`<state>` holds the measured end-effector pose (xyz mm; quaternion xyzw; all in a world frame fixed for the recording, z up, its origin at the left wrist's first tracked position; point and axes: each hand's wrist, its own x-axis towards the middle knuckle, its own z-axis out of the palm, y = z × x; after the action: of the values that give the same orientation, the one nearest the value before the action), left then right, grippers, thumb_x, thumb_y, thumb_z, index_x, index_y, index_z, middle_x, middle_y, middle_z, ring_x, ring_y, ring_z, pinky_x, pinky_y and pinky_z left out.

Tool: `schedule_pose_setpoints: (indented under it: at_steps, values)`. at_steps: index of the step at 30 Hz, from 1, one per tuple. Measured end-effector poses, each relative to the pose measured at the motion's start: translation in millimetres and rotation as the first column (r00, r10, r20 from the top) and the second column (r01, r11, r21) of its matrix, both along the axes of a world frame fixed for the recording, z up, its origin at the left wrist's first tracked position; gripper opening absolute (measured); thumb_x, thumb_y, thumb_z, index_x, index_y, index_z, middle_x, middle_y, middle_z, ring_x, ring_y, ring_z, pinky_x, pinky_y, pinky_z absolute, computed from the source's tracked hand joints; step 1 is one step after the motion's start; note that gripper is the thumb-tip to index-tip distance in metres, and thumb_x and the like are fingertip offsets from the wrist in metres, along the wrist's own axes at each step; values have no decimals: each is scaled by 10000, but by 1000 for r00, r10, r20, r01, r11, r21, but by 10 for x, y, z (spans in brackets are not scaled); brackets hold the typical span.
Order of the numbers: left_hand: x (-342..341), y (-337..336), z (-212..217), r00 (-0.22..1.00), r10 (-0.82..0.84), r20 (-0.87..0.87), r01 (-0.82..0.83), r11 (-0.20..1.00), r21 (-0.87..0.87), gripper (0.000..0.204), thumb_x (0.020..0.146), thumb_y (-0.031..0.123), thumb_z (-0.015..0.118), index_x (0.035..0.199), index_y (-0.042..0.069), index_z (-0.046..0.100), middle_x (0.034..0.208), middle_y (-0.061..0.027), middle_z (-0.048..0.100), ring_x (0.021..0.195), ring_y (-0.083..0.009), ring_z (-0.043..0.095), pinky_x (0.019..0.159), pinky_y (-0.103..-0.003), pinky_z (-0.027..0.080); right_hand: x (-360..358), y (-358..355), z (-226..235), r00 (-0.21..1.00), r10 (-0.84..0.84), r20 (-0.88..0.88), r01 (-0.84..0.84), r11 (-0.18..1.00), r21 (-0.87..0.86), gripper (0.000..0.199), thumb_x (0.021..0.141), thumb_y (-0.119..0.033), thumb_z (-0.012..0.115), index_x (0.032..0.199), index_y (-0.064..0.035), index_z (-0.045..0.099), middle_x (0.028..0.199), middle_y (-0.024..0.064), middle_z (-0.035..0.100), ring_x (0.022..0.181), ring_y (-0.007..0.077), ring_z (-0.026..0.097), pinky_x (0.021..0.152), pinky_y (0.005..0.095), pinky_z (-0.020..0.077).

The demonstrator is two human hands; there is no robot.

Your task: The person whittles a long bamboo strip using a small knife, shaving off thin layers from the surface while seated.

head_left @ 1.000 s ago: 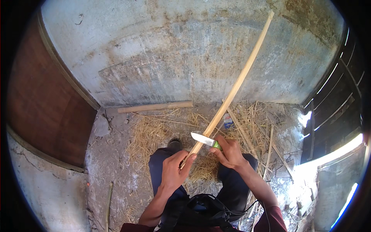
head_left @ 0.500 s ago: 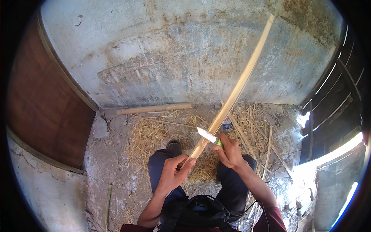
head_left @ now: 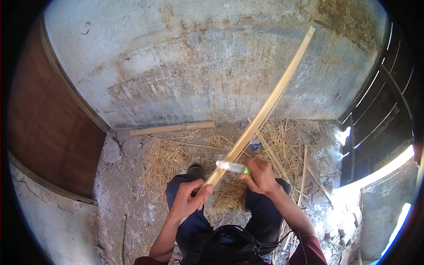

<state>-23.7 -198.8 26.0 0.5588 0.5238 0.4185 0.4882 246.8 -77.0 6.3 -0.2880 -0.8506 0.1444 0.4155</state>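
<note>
Head view: left hand (head_left: 187,201) hides bamboo strip (head_left: 265,110) end.

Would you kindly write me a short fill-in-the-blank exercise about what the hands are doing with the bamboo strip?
1. The left hand grips the lower end of a long bamboo ____.
2. The right hand holds a knife with a ____ handle.
3. The knife blade lies across the bamboo strip, just ____ the left hand.
4. Dry ____ covers the ground by the person's feet.

Missing words: strip; green; above; straw
</note>
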Motion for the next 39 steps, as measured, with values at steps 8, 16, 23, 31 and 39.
schedule_pose_setpoints:
  at_steps: [8,16,23,31,39]
  values:
    - [3,50,-76,982,-51,181,64,996,-67,314,1129,269,630,983,-2,687,686,9,602,493,-53,553,448,-243,422,-83,-17,-86,975,178,131,-178,984,-14,427,1024,-459,699,1014,-44,599,702,146,587,627,386,647,583,491,493]
    - [-9,39,-95,968,-86,236,110,990,-90,335,1140,283,608,987,-6,682,697,6,600,491,-54,539,452,-244,422,-83,-9,-110,975,187,119,-185,982,-29,435,1028,-469,693,1010,-46,594,697,149,593,623,398,645,573,493,488]
    - [-9,34,-82,967,-83,240,109,989,-97,337,1140,285,609,985,-3,690,695,9,599,492,-50,540,453,-240,420,-72,-15,-97,977,190,101,-189,982,-16,428,1028,-460,698,1020,-43,603,698,151,586,619,404,638,574,493,489]
    - [-17,36,-56,971,-88,221,105,992,-68,361,1132,285,619,946,-19,677,709,-31,611,480,-82,542,437,-246,422,-66,-23,-37,986,156,66,-155,988,-21,415,1026,-437,709,1011,-36,605,715,153,588,628,403,635,585,498,487]
    - [-24,39,-56,983,-78,164,88,995,-53,358,1127,307,635,958,-3,694,678,7,607,493,-50,555,451,-240,416,-71,-28,-19,985,148,90,-148,989,-7,404,1024,-428,712,994,-40,601,727,147,590,625,395,631,583,489,484]
